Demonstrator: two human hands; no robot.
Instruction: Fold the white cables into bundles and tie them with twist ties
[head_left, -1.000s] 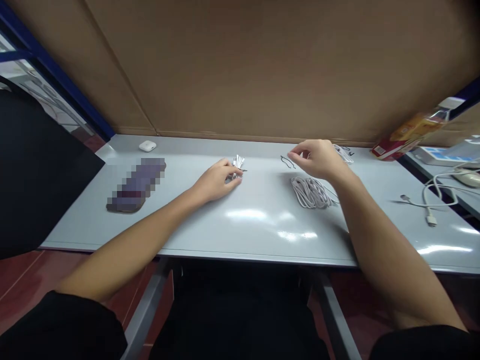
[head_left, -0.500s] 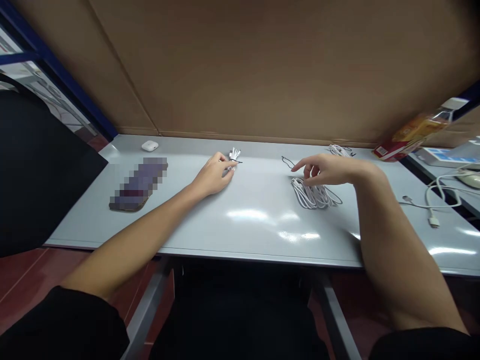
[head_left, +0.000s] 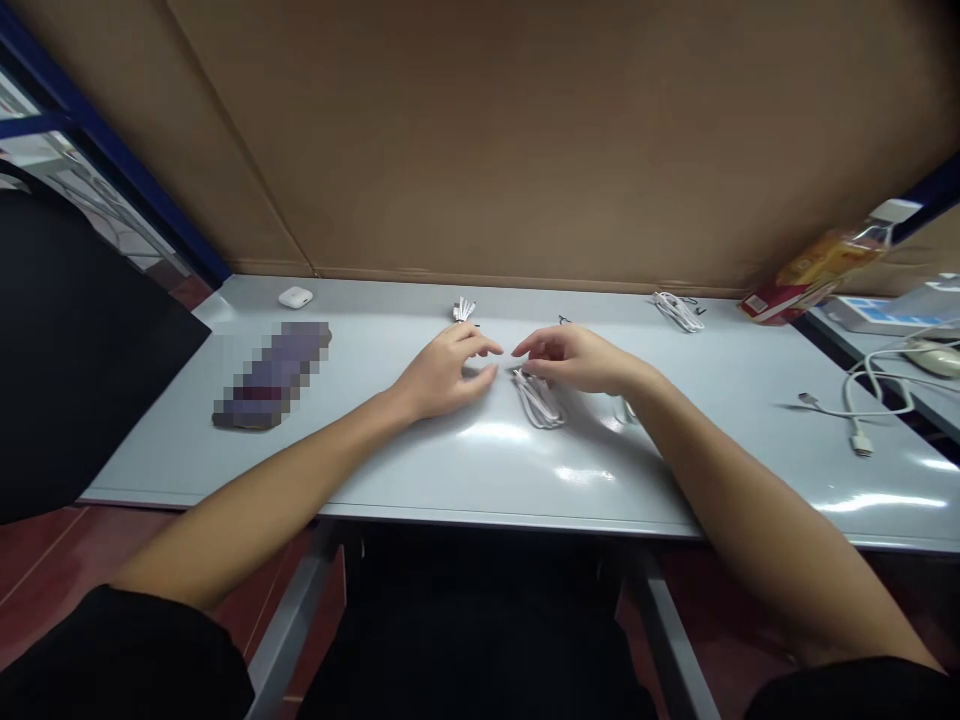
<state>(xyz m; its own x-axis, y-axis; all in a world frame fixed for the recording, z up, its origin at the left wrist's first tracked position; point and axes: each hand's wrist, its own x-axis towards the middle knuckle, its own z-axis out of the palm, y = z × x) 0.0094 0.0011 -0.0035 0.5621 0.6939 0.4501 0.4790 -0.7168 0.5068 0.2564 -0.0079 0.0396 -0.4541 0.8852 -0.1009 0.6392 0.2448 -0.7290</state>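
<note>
Across the grey desk (head_left: pixel 720 420) — left hand (head_left: pixel 446 372) loosely open, empty; right hand (head_left: pixel 570 358) curled narrow over white cable coil (head_left: pixel 537 400), grip unclear — small cable bundle (head_left: pixel 463 310) and earbud case (head_left: pixel 295 297) farther back.

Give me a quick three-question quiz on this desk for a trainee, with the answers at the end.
1. Which hand is closer to the coiled white cable?
2. True or false: the white earbud case lies to the left of the small white cable bundle.
3. Fill in the missing word, front or back: the smaller white cable coil lies near the ___ edge of the grey table.

Key:
1. The right hand
2. True
3. Back
</note>
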